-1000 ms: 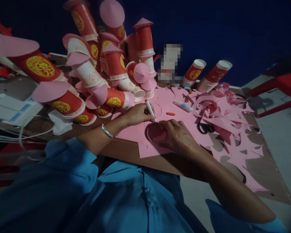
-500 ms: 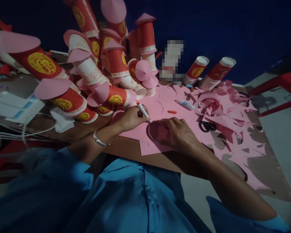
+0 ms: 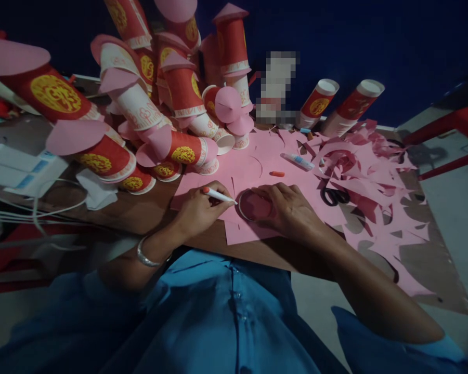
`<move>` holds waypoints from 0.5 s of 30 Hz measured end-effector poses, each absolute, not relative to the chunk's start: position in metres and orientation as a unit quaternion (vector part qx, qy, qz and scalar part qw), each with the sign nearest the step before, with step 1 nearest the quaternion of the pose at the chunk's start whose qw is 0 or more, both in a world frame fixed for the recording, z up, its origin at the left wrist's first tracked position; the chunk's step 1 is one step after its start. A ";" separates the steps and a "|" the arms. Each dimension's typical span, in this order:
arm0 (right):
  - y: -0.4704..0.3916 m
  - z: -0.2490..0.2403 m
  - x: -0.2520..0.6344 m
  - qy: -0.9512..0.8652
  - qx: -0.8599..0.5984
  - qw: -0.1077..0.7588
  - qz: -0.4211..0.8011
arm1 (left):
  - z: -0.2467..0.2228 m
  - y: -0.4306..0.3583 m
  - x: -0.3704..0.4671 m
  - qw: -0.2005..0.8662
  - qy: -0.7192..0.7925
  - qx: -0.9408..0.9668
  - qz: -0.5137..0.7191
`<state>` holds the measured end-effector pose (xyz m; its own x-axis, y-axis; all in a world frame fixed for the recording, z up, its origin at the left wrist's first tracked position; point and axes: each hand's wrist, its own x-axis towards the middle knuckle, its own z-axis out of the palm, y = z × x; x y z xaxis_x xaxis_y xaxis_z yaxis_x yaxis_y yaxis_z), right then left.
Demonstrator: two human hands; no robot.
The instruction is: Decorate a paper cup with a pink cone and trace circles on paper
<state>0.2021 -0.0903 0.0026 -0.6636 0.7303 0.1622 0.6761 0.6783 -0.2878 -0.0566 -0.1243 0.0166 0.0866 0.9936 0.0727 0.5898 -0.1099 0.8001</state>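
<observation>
My left hand (image 3: 200,210) is closed around a white marker (image 3: 220,195) with an orange end. The marker's tip is at the left edge of a round, ring-like piece (image 3: 241,209) with a pale rim. My right hand (image 3: 292,210) grips that piece from the right, its fingers over the far edge, and keeps it on the pink paper (image 3: 237,166). Pink shows inside the rim; whether the piece is a lid or a ring I cannot tell. A curved line is drawn on the paper beyond my hands. An orange marker cap (image 3: 276,174) lies past my right hand.
Red-and-white paper-cup towers (image 3: 179,150) with pink cone tops crowd the left and back. Black-handled scissors (image 3: 334,196), a glue tube (image 3: 297,162) and a heap of pink offcuts (image 3: 374,171) lie right. Two cup stacks (image 3: 317,104) lean behind. White cables (image 3: 35,208) hang left.
My left hand with the marker has moved left and slightly down along the round piece's edge, and the marker is tilted flatter. My right hand remains on the piece.
</observation>
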 end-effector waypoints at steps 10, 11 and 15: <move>-0.092 0.003 0.201 -0.901 -0.398 0.133 0.107 | 0.000 -0.156 -0.051 0.265 0.543 0.702 0.376; -0.092 0.003 0.201 -0.901 -0.398 0.133 0.106 | -0.001 -0.158 -0.049 0.256 0.537 0.708 0.381; -0.092 0.003 0.201 -0.903 -0.394 0.136 0.106 | -0.007 -0.165 -0.045 0.211 0.518 0.732 0.390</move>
